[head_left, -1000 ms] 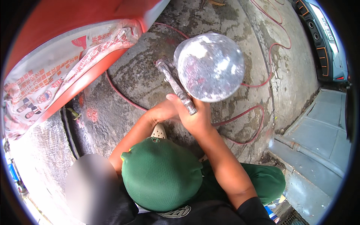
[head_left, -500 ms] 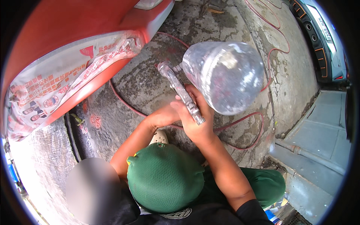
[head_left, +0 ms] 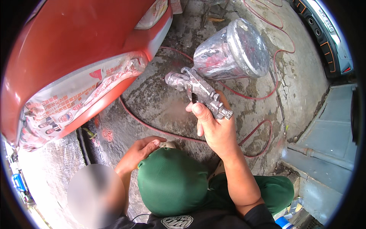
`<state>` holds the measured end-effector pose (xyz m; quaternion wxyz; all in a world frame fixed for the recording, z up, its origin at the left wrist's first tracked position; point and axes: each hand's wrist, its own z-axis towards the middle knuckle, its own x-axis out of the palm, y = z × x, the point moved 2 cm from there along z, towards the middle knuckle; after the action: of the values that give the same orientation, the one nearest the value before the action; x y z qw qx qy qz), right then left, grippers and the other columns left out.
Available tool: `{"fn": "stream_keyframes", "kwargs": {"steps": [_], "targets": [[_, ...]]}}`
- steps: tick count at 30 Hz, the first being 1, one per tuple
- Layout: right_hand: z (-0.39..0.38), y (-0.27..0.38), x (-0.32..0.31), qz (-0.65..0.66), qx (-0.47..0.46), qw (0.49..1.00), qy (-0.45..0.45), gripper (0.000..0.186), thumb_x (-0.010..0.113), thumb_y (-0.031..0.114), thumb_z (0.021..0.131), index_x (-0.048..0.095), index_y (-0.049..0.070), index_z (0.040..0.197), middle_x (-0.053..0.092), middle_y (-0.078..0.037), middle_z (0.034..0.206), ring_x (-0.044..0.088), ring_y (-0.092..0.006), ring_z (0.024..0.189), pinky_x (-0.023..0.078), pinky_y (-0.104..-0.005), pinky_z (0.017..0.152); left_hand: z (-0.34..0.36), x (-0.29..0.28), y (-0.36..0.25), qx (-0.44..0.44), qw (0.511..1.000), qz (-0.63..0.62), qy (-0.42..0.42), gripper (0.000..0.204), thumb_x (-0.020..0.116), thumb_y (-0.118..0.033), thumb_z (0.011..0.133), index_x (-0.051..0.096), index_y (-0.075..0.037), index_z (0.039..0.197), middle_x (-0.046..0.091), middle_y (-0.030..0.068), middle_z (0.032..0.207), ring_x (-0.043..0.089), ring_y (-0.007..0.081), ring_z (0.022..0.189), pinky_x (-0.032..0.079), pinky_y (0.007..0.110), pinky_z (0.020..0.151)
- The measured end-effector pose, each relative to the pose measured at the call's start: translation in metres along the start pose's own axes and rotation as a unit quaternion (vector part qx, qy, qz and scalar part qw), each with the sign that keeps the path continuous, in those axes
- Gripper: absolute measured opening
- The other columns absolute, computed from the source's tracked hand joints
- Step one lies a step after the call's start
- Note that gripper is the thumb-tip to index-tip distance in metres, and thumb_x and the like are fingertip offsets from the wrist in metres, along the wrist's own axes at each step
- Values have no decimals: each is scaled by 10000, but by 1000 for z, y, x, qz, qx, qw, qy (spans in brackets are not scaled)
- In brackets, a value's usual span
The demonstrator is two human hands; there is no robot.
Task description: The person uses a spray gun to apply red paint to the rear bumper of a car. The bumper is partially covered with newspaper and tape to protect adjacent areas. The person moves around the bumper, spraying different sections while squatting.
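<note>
My right hand [head_left: 214, 129] grips the handle of a metal spray gun [head_left: 198, 91], raised in front of me with its nozzle pointing left toward a red car panel [head_left: 76, 49]. A shiny plastic-wrapped cup [head_left: 230, 51] sits on top of the gun, tilted to the right. My left hand [head_left: 142, 149] rests low, on my green-trousered knee [head_left: 171, 181], holding nothing. A strip of newspaper masking [head_left: 76, 105] runs along the lower edge of the red panel.
A thin red air hose [head_left: 263, 129] loops over the stained concrete floor [head_left: 160, 103]. A dark car bumper [head_left: 324, 34] lies at the top right. Grey metal plates [head_left: 324, 141] lie to the right. A tyre [head_left: 49, 171] shows lower left.
My right hand lifted the spray gun up and away, tilting the cup sideways. My left hand let go of the gun and dropped to my knee.
</note>
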<state>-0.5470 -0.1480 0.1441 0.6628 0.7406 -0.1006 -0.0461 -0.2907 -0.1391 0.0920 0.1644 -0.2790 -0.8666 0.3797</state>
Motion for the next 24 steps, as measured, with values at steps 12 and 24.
{"fn": "stream_keyframes", "kwargs": {"steps": [12, 24], "targets": [[-1, 22, 13, 56, -35, 994, 83, 372, 732, 294, 996, 612, 11, 1205, 706, -71, 973, 596, -92, 783, 487, -269, 698, -82, 123, -157, 481, 793, 369, 50, 185, 692, -231, 921, 718, -60, 986, 655, 71, 789, 673, 224, 778, 570, 363, 654], [15, 6, 10, 73, -48, 996, 24, 331, 737, 301, 994, 627, 27, 1143, 594, 16, 822, 460, -44, 598, 384, -249, 493, -88, 253, -123, 578, 608, 532, 117, 203, 596, -232, 866, 700, -61, 899, 676, 40, 817, 647, 205, 780, 490, 329, 640]]}}
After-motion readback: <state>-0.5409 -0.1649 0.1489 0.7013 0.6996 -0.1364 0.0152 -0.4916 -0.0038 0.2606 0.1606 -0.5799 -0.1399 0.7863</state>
